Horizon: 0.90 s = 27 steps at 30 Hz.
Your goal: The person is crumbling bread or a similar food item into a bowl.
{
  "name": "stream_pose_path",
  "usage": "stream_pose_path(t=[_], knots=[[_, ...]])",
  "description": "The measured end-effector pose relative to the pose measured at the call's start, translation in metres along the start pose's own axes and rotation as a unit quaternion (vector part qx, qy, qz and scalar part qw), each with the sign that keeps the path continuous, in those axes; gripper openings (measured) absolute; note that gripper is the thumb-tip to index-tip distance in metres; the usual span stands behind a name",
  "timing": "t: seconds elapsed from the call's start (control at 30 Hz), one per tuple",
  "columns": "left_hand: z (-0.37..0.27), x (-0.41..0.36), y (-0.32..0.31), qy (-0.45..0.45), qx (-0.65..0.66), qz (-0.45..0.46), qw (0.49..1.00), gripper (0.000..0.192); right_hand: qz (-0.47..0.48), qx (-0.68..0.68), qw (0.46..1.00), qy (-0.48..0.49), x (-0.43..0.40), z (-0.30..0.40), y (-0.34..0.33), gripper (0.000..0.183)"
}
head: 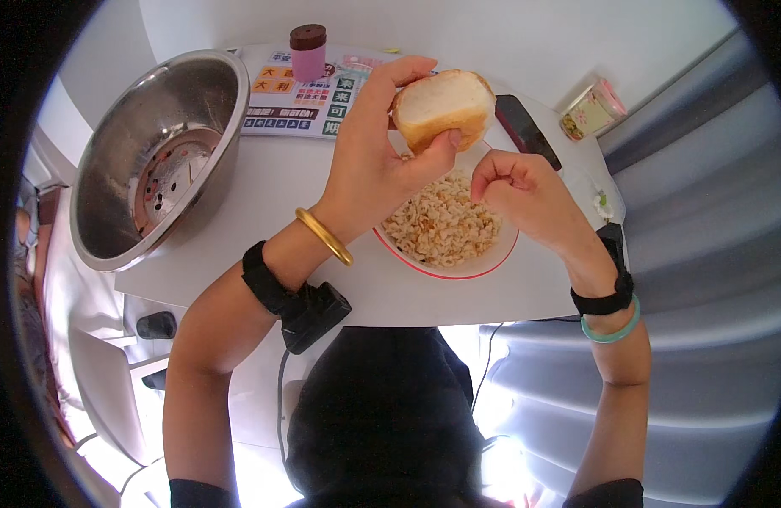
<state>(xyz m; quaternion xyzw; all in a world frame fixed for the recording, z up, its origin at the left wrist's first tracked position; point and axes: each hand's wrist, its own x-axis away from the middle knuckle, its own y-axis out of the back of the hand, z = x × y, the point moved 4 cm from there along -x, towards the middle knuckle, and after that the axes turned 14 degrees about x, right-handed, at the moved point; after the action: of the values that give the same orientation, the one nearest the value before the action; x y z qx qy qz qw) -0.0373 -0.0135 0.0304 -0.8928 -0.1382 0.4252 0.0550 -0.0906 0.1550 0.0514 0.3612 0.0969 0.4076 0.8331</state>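
Observation:
My left hand grips a piece of bread with a pale torn face and a golden crust, raised over the far side of a white bowl with a red rim. Small torn bread crumbs fill much of this bowl. To the right of the bread, my right hand hovers above the bowl's right side. Its thumb and fingertips are closed together, and nothing shows between them.
A large stainless steel basin with small dark bits inside stands at left. Behind are a pink bottle with a brown lid and a printed sheet. A dark smartphone and a clear jar lie right, near a grey curtain.

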Motion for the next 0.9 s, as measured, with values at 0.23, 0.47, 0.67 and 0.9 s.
stream_pose_path(t=[0.23,0.47,0.67,0.9], knots=[[0.001,0.0,0.001,-0.007,-0.005,0.003,1.0,0.054,-0.025,-0.032,0.999,-0.002,-0.005,-0.008,-0.004,0.015],[0.002,0.0,0.001,-0.017,-0.011,0.006,1.0,0.053,-0.011,-0.019,1.0,0.001,-0.005,-0.01,-0.003,0.02],[0.001,0.001,0.001,-0.009,-0.005,0.0,1.0,0.054,-0.01,-0.031,0.999,-0.019,-0.006,-0.009,-0.004,0.018],[0.001,-0.001,0.0,-0.01,-0.003,0.003,1.0,0.054,-0.049,0.065,0.994,0.069,0.001,-0.009,-0.003,0.014]])
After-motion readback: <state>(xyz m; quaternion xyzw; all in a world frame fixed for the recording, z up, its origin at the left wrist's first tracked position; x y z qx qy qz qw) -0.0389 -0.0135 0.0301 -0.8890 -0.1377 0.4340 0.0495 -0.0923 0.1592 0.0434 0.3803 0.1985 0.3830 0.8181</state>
